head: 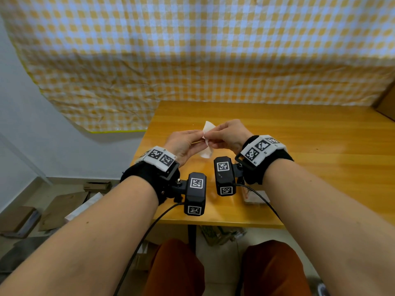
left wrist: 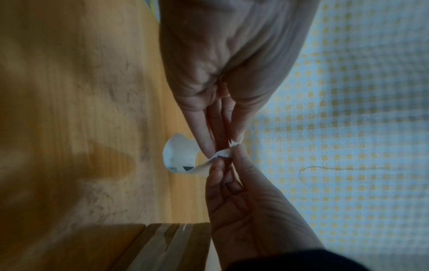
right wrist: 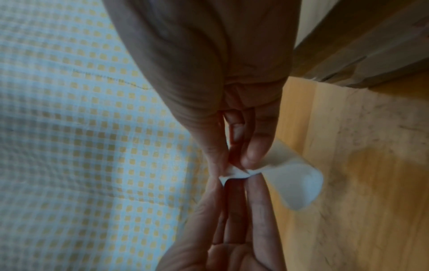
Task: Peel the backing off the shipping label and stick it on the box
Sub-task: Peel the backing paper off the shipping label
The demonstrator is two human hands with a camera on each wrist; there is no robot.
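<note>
Editor: Lettering first. What can be read?

Photographer: Only "R1" and "R2", printed on the white band (head: 263, 148) at the right wrist. Both wrist bands and both wrist cameras carry black-and-white square codes. The label (left wrist: 176, 154) shows dark print marks in the left wrist view, too blurred to read.

Editor: Where is the label?

Photographer: In the air above the bench (head: 320, 167), over its near left part, held between the two hands. It is a small white sheet, curled, with one corner caught at the fingertips and the rest bowing away from them.

Editor: And the hands?

Photographer: The left grip (head: 183, 144) pinches that corner between thumb and forefinger. The right grip (head: 228, 135) pinches the same corner from the opposite side, so the two sets of fingertips all but meet. The other fingers lie loosely alongside. Both forearms are bare and lifted off the bench, wrists turned inward toward each other.

Editor: Has the backing parted?

Photographer: The corner shows a small crease or split in the right wrist view. Whether two layers have separated, I cannot tell.

Editor: The box?

Photographer: Brown cardboard at the bench's far right corner, cut off by the frame edge: the box (head: 388, 101), well apart from the hands. A yellow-and-white checked cloth (head: 192, 50) hangs behind the bench.
</note>
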